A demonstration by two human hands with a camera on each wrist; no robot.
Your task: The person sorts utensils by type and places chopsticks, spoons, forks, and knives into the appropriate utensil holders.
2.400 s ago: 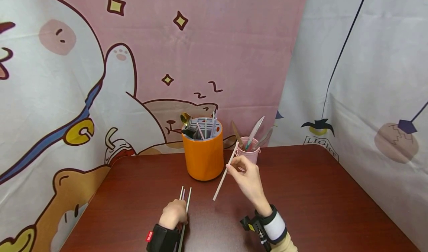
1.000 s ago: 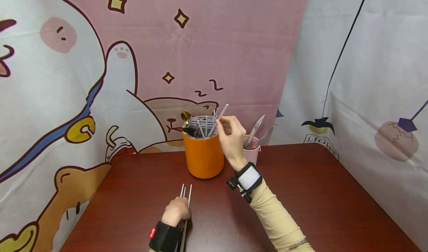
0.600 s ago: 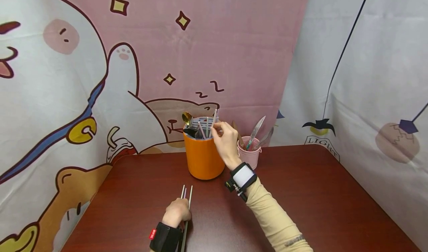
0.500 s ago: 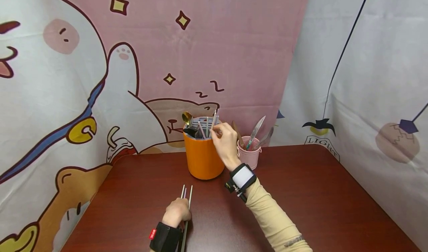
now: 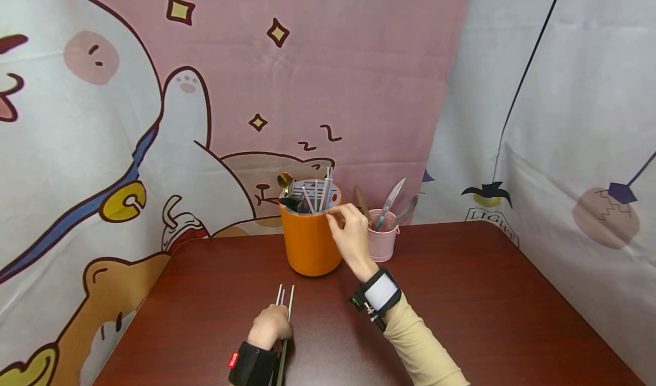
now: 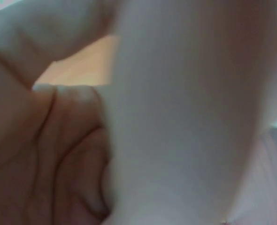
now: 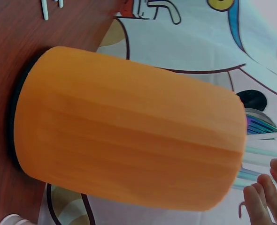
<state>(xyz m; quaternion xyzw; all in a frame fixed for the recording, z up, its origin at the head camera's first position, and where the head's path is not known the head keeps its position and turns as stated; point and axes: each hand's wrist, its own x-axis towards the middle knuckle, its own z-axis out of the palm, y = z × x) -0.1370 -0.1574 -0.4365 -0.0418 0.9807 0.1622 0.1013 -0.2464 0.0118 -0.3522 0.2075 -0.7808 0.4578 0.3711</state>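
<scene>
My left hand (image 5: 270, 326) grips several thin chopsticks (image 5: 291, 303) low over the table, their pale tips pointing forward. In the left wrist view, blurred skin fills most of the picture and hides how they are held. My right hand (image 5: 351, 232) is at the right side of the orange utensil holder (image 5: 311, 246), near its rim, fingers loosely bent with nothing visible between them. Several upright chopsticks (image 5: 326, 191) stand in that holder beside a gold spoon (image 5: 284, 181). In the right wrist view, the right fingers (image 7: 257, 206) show beyond the holder's top end.
A small pink bucket (image 5: 381, 245) holding several knives (image 5: 391, 201) stands right of the orange holder, close to my right wrist. The dark red-brown table (image 5: 461, 295) ends at a cartoon-printed cloth (image 5: 369, 90) behind it.
My right hand carried a pale chopstick from beside the pink bucket into the orange holder, let it go, and drew back slightly down and right. The left hand stayed nearly still.
</scene>
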